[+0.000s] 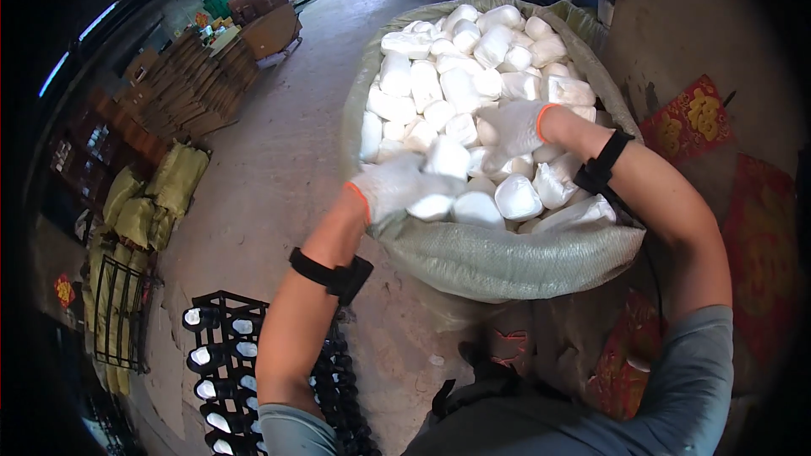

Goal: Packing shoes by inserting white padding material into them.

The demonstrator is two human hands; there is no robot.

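Head view: hands [397,188] [513,133] among white bundles [460,89]; red sheet [686,120] bears gold characters.

L hand [397,188] & R hand [513,131]: wht gloves [522,122], orange cuff edges [358,201]. Blk strap [309,267] w/ boxy unit [351,280] on ea. forearm [296,338]. Short gray-blue sleeves [699,363], dk clothing [507,422] at waist.

you can reach the white bundles [460,89] from above; the sack's thick rim [515,262] bars your near side. left of it the floor [270,177] gives you passage, down to the black rack [225,333].
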